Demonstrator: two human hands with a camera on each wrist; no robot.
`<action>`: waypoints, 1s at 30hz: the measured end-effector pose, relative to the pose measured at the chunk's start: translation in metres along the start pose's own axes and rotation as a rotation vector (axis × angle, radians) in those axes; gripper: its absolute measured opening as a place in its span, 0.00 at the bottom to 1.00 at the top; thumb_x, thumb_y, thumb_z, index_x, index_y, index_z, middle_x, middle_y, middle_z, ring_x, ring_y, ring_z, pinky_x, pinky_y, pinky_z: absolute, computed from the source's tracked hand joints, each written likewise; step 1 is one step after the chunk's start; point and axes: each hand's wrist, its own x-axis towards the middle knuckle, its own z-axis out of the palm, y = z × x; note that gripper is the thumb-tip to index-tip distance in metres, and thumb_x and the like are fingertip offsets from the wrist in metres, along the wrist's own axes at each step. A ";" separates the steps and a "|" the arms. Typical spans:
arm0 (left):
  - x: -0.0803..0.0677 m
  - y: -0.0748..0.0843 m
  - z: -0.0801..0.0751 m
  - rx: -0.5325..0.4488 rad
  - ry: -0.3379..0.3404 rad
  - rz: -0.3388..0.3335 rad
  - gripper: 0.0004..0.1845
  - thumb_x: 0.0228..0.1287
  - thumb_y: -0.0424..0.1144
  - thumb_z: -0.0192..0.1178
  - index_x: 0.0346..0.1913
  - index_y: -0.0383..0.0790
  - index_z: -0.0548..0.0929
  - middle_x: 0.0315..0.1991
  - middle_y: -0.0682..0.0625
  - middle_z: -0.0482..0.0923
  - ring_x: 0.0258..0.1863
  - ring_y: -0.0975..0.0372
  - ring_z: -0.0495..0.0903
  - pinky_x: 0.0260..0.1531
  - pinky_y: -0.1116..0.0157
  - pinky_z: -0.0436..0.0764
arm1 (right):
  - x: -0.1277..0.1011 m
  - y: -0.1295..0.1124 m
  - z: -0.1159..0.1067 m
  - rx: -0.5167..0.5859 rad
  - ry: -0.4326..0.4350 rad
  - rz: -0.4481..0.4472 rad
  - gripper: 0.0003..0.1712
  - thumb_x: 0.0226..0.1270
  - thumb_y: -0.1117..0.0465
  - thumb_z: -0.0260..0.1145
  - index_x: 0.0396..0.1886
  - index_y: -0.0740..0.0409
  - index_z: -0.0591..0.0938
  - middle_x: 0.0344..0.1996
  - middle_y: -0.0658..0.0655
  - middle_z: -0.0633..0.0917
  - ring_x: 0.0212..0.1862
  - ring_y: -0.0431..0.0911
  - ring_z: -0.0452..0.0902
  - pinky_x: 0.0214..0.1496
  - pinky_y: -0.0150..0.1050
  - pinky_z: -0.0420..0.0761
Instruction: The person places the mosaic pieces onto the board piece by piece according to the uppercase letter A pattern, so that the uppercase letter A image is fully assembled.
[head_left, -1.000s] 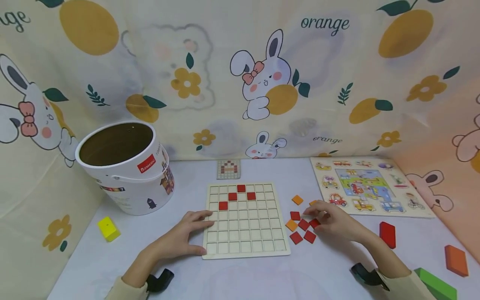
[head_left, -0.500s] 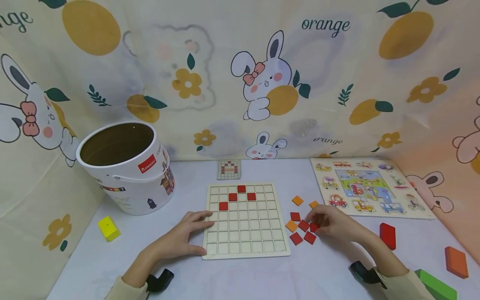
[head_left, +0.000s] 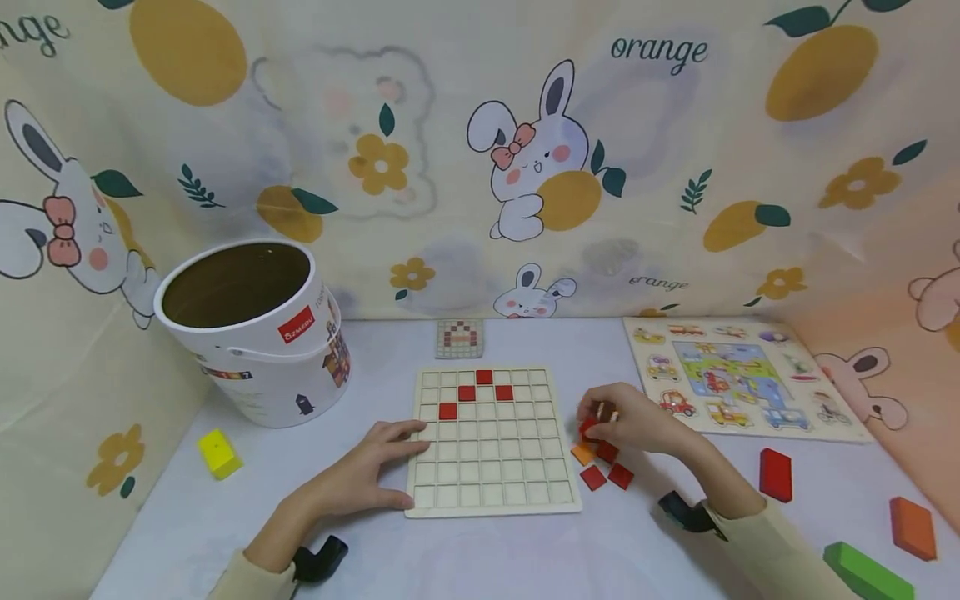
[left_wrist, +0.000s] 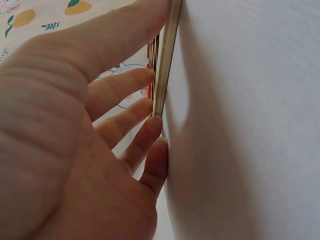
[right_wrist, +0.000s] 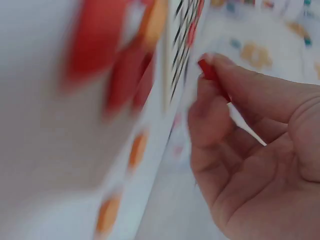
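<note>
Head view, left to right: my left hand (head_left: 360, 475) still lies flat, fingers straight, steadying the near-left edge of the grid board (head_left: 491, 437) on the worktop (head_left: 465, 558). Four red tiles sit in the board's upper rows. My right hand (head_left: 630, 421) has lifted off the loose pile of tiles (head_left: 603, 467) and moved closer to the board, its grip pinching one red tile (right_wrist: 212, 75) (blurred, but plainly between thumb and fingertip). I judge placement comes next.
</note>
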 end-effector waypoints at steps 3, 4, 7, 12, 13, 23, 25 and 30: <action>-0.002 -0.001 -0.002 0.008 0.010 0.010 0.41 0.51 0.55 0.75 0.68 0.44 0.76 0.75 0.50 0.59 0.71 0.51 0.57 0.67 0.42 0.63 | 0.035 -0.021 0.018 0.075 -0.054 -0.083 0.06 0.63 0.71 0.69 0.39 0.63 0.83 0.31 0.52 0.81 0.28 0.46 0.75 0.28 0.32 0.76; -0.003 -0.001 -0.002 0.009 0.013 0.015 0.41 0.51 0.55 0.75 0.68 0.43 0.76 0.75 0.50 0.59 0.71 0.51 0.58 0.67 0.41 0.63 | 0.048 -0.029 0.025 0.105 -0.081 -0.115 0.05 0.64 0.72 0.68 0.40 0.65 0.83 0.30 0.53 0.81 0.26 0.49 0.75 0.27 0.33 0.76; -0.003 -0.001 -0.003 -0.003 0.014 0.010 0.41 0.51 0.55 0.75 0.68 0.44 0.76 0.75 0.50 0.59 0.71 0.51 0.57 0.66 0.41 0.63 | 0.083 -0.047 0.046 0.181 -0.148 -0.203 0.06 0.66 0.74 0.65 0.42 0.67 0.84 0.29 0.55 0.82 0.25 0.54 0.77 0.28 0.36 0.78; -0.002 0.000 -0.002 -0.012 0.002 0.016 0.41 0.52 0.55 0.74 0.69 0.44 0.75 0.75 0.49 0.59 0.71 0.50 0.57 0.66 0.40 0.63 | 0.122 -0.063 0.075 0.289 -0.216 -0.211 0.10 0.66 0.77 0.63 0.44 0.70 0.85 0.29 0.56 0.78 0.26 0.52 0.78 0.31 0.38 0.82; -0.002 0.001 -0.002 -0.010 0.000 0.022 0.41 0.53 0.55 0.74 0.69 0.44 0.75 0.75 0.49 0.59 0.70 0.50 0.57 0.66 0.40 0.63 | 0.127 -0.064 0.079 0.284 -0.214 -0.206 0.10 0.65 0.77 0.63 0.44 0.69 0.85 0.28 0.56 0.78 0.25 0.50 0.77 0.32 0.37 0.82; -0.001 0.003 -0.001 -0.011 -0.011 0.023 0.41 0.52 0.55 0.74 0.69 0.44 0.75 0.75 0.49 0.60 0.71 0.50 0.57 0.66 0.40 0.62 | 0.135 -0.065 0.094 0.157 -0.159 -0.119 0.07 0.60 0.76 0.68 0.35 0.63 0.84 0.19 0.51 0.78 0.21 0.43 0.75 0.28 0.31 0.78; -0.001 0.003 -0.001 -0.011 -0.008 0.022 0.41 0.52 0.54 0.74 0.69 0.44 0.75 0.75 0.49 0.60 0.71 0.50 0.57 0.67 0.40 0.62 | 0.134 -0.067 0.095 0.103 -0.143 -0.123 0.06 0.59 0.74 0.70 0.34 0.61 0.86 0.19 0.49 0.77 0.23 0.41 0.73 0.28 0.30 0.75; -0.001 0.003 0.000 -0.016 -0.004 0.027 0.40 0.52 0.54 0.74 0.68 0.43 0.76 0.75 0.49 0.60 0.71 0.50 0.57 0.67 0.40 0.61 | 0.132 -0.073 0.095 -0.038 -0.105 -0.124 0.06 0.58 0.70 0.73 0.32 0.56 0.87 0.20 0.47 0.78 0.27 0.39 0.71 0.30 0.32 0.71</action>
